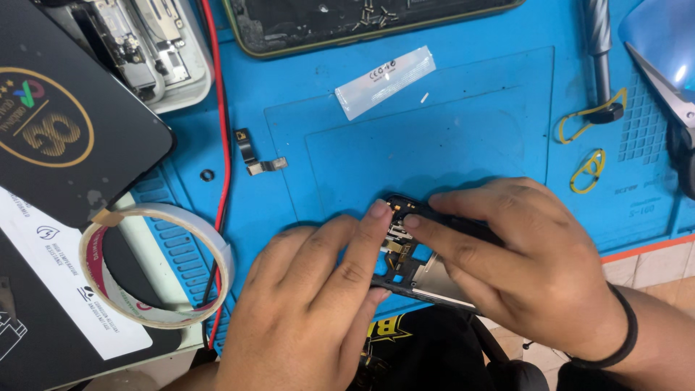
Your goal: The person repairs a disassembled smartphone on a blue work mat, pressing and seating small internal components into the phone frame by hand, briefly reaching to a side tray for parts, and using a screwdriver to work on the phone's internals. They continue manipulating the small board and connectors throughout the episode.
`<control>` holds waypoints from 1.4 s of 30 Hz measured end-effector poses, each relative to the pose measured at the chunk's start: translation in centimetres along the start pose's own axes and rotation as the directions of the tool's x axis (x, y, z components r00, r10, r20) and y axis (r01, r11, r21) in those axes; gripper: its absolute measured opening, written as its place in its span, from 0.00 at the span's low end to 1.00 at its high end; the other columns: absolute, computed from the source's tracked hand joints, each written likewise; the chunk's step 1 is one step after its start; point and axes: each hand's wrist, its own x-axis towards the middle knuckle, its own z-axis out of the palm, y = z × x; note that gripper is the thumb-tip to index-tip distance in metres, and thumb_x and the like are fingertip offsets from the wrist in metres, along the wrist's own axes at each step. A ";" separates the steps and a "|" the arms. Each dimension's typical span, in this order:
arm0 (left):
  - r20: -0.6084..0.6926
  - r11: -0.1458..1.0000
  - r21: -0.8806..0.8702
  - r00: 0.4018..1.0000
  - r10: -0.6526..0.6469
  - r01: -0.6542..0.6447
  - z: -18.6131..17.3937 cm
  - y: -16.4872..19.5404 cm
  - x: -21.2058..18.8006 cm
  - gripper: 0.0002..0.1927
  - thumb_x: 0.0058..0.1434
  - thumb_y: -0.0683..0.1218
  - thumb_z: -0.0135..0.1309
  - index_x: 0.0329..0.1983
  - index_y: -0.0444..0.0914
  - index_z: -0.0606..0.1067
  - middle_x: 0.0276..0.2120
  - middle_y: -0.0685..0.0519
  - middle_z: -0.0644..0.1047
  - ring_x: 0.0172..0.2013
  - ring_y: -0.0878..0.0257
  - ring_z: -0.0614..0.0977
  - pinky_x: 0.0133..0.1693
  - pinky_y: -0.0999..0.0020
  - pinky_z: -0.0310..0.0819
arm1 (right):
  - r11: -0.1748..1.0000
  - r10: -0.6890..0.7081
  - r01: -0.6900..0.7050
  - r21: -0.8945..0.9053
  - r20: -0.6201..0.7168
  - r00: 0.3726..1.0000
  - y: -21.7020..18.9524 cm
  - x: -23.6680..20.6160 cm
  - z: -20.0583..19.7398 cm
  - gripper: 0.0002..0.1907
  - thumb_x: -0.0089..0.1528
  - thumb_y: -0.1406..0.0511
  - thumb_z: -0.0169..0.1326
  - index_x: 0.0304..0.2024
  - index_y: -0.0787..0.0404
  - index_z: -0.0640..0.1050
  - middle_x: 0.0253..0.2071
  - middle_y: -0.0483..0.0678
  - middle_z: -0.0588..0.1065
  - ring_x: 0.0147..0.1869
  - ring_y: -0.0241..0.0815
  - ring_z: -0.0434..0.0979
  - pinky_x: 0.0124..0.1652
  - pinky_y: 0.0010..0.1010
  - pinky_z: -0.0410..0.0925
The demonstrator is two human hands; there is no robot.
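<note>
A black phone frame (405, 269) with exposed inner parts lies near the front edge of the blue work mat (434, 130). My left hand (311, 304) rests on its left side, index fingertip pressing near the top corner. Over the frame's right half lies my right hand (528, 261), wearing a black wristband, its index finger touching a small part beside the left fingertip. Much of the frame is hidden under both hands.
A roll of white tape (156, 264) sits at left beside a black box (65, 108). A small flex part (255, 156), a red cable (224, 145), a clear strip (385, 81), yellow rubber bands (588, 170), an opened phone (362, 22) and scissors (662, 80) lie around.
</note>
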 end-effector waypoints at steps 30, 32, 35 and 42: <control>-0.173 0.842 -0.074 0.838 0.518 -0.535 2.6 6.6 -3.8 0.20 0.50 0.46 0.66 0.46 0.45 0.76 0.47 0.51 0.75 0.49 0.51 0.75 0.52 0.58 0.70 | 0.968 0.230 -0.248 -0.028 -0.279 0.932 -4.0 -3.8 0.8 0.42 0.52 0.52 0.70 0.62 0.67 0.73 0.44 0.55 0.76 0.41 0.56 0.76 0.40 0.43 0.68; -0.167 0.839 -0.079 0.837 0.521 -0.538 2.7 7.0 -3.7 0.19 0.50 0.46 0.66 0.46 0.44 0.76 0.46 0.51 0.75 0.48 0.51 0.76 0.52 0.58 0.70 | 0.972 0.118 -0.194 -0.135 -0.433 0.894 -1.7 -3.4 -1.1 0.17 0.65 0.61 0.65 0.53 0.61 0.80 0.47 0.52 0.79 0.48 0.53 0.80 0.47 0.40 0.72; -0.155 0.843 -0.090 0.843 0.515 -0.531 2.9 7.8 -4.0 0.18 0.50 0.45 0.66 0.45 0.44 0.77 0.45 0.51 0.76 0.47 0.52 0.76 0.51 0.58 0.70 | 0.921 0.088 -0.261 -0.289 -0.499 0.862 2.7 -1.9 -3.6 0.08 0.71 0.65 0.64 0.43 0.63 0.79 0.38 0.53 0.77 0.43 0.54 0.79 0.42 0.42 0.71; -0.140 0.844 -0.124 0.851 0.506 -0.522 2.8 8.6 -2.8 0.16 0.51 0.43 0.66 0.43 0.42 0.78 0.42 0.51 0.77 0.45 0.52 0.77 0.49 0.59 0.71 | 0.782 0.137 -0.360 -0.509 -0.422 0.896 8.5 2.3 -4.2 0.13 0.60 0.61 0.67 0.39 0.62 0.79 0.34 0.54 0.76 0.37 0.59 0.78 0.34 0.48 0.70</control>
